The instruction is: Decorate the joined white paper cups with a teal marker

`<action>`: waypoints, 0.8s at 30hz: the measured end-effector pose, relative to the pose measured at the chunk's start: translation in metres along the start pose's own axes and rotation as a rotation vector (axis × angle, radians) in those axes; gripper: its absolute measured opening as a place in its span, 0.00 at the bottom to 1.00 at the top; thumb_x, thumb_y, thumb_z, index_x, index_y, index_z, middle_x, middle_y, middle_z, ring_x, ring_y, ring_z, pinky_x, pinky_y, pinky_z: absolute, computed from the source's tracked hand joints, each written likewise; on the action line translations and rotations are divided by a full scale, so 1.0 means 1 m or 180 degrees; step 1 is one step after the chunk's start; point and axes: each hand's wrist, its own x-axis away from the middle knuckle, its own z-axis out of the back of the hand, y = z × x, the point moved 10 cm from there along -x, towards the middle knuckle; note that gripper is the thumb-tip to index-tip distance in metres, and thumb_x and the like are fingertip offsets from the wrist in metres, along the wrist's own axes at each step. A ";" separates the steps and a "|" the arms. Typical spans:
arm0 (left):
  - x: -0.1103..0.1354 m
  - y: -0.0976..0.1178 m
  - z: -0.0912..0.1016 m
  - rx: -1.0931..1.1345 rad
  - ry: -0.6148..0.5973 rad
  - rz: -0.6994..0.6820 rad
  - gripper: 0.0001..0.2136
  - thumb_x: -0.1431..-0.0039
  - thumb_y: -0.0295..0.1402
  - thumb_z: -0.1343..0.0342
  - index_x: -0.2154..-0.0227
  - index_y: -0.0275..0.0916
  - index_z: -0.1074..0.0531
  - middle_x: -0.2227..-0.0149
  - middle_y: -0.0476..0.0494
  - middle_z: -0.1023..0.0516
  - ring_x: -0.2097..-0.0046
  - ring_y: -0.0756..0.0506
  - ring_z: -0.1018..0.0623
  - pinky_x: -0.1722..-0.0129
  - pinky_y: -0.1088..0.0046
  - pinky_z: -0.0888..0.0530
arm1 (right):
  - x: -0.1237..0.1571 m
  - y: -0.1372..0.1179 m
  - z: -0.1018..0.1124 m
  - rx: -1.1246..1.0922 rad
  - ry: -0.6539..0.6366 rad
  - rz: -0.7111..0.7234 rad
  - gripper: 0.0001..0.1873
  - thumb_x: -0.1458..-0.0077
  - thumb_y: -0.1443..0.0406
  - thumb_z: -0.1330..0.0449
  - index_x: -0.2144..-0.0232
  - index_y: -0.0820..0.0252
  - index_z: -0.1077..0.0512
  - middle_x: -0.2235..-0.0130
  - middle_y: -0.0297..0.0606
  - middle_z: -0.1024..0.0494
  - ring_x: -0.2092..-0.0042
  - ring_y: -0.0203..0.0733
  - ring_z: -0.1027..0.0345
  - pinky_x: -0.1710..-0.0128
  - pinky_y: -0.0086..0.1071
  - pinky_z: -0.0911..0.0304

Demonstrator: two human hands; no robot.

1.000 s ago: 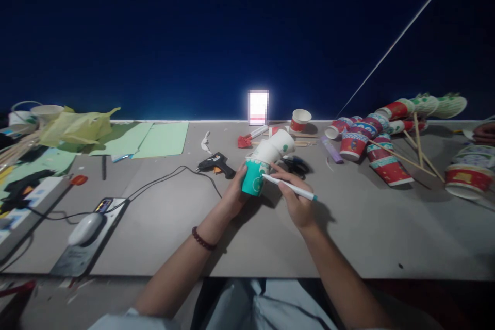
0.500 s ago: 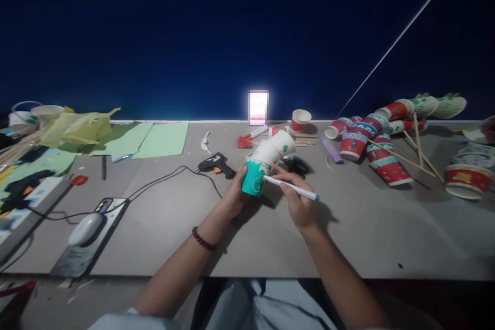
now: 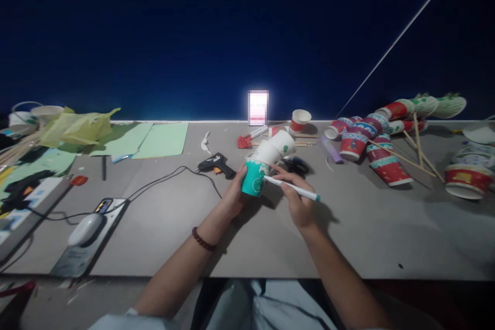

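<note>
A string of joined paper cups (image 3: 255,178), the nearest one teal and those behind it white with green marks, is held up above the table. My left hand (image 3: 234,193) is closed around the left side of the teal cup. Between the fingers of my right hand (image 3: 299,203) is a white marker (image 3: 292,187) with a teal end. Its tip meets the right side of the teal cup, or lies very near it. A black glue gun (image 3: 217,164) rests on the table just left of the cups.
Joined red and blue cups with sticks (image 3: 386,149) spread across the right. At left are a phone (image 3: 73,263) with a white case on it, a power strip (image 3: 34,211), green paper (image 3: 164,139) and a yellow bag (image 3: 79,126). A lit screen (image 3: 258,106) stands at the back.
</note>
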 end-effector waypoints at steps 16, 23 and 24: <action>-0.001 0.001 0.001 -0.0085 0.0024 -0.0048 0.18 0.40 0.38 0.44 0.47 0.40 0.29 0.62 0.45 0.19 0.63 0.46 0.21 0.62 0.72 0.26 | 0.000 0.002 -0.001 0.0018 -0.0046 -0.0040 0.10 0.43 0.67 0.43 0.63 0.53 0.21 0.49 0.39 0.20 0.45 0.50 0.28 0.44 0.43 0.36; 0.001 0.001 0.002 -0.0016 0.0089 -0.0023 0.20 0.40 0.38 0.44 0.45 0.42 0.31 0.61 0.45 0.19 0.61 0.45 0.21 0.61 0.72 0.26 | -0.001 0.002 -0.001 0.0018 -0.0085 -0.0078 0.09 0.43 0.66 0.43 0.64 0.54 0.21 0.49 0.40 0.20 0.45 0.50 0.28 0.44 0.43 0.36; 0.001 0.001 0.002 -0.0020 0.0094 -0.0018 0.20 0.40 0.38 0.44 0.45 0.41 0.31 0.61 0.45 0.19 0.61 0.45 0.21 0.61 0.72 0.26 | -0.001 0.002 -0.001 0.0026 -0.0073 -0.0085 0.09 0.43 0.66 0.43 0.63 0.54 0.21 0.49 0.40 0.20 0.45 0.50 0.28 0.44 0.43 0.36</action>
